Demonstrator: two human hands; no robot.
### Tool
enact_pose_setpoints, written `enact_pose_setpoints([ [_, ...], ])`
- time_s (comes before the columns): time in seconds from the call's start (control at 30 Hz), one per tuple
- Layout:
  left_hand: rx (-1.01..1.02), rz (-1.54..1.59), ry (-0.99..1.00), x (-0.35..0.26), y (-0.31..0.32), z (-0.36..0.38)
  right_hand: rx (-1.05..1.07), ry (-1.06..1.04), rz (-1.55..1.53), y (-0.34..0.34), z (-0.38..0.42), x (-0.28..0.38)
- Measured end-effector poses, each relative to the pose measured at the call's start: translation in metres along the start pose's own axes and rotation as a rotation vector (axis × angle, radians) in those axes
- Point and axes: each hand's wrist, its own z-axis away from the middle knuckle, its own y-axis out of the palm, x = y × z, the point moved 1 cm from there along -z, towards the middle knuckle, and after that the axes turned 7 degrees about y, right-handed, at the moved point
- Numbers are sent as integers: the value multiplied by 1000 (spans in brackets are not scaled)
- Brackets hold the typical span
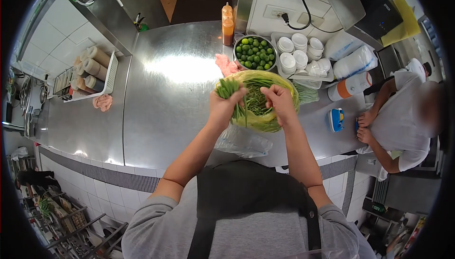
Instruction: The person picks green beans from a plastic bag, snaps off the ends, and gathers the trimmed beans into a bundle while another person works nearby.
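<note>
Left hand (222, 107): clamped around green stalks (228, 87), over yellow bag (264, 123)
Right hand (281, 102): curled over bag; cannot tell if pinching anything
Limes (255, 52): just beyond bag
Pink cloth (226, 64): between limes and left hand

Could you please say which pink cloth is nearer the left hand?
The cloth beside the lime bowl, near the left hand; the other cloth lies by the white basket.

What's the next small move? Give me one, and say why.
Probably the right hand should pick a few stems from the loose greens in the yellow bag: the left hand already grips a green bunch, and plenty lie within the right hand's reach.
</note>
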Motion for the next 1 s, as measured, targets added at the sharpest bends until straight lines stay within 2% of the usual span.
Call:
enact_pose_setpoints([
  [0.03,-54,31,25,0,-3,-3,3,2,0,0,0,-3],
  [0.07,-58,31,26,-2,-6,-5,-34,-153,206,0,3,-5],
  [0.1,-152,59,55,-8,-8,-5,-70,-311,413,1,7,-4],
  [0.13,-246,88,86,-12,-10,-7,-65,-314,417,8,15,3],
  [0.2,-274,109,97,-13,-14,-11,-13,-420,451,25,36,18],
  [0.23,-301,136,127,-13,-16,-12,71,-315,336,31,44,23],
  [0.27,-327,160,155,-13,-17,-12,74,-312,337,36,49,26],
  [0.33,-327,169,166,-15,-15,-12,52,-317,552,46,54,28],
  [0.47,-315,224,173,-16,-8,-8,-16,-386,462,55,50,21],
  [0.53,-311,254,155,-15,-8,-5,-69,-512,444,57,52,21],
  [0.57,-305,260,146,-15,-10,-6,-71,-503,443,57,56,20],
  [0.63,-296,268,139,-14,-15,-7,-132,-698,489,62,67,34],
  [0.67,-259,310,55,-12,-18,-8,-132,-699,492,65,68,33],
  [0.7,-222,352,-28,-9,-20,-8,-34,-799,520,70,72,32],
  [0.73,-224,353,-26,-7,-20,-7,66,-897,546,73,75,31],
  [0.8,-184,336,-140,0,-16,-4,86,-888,547,70,74,33],
  [0.93,-237,405,-185,11,-26,-12,195,-928,497,68,92,51],
  [0.97,-231,456,-233,19,-38,-20,196,-924,497,68,95,54],
  [1.0,-230,455,-237,16,-43,-21,103,-993,494,67,97,57],
])
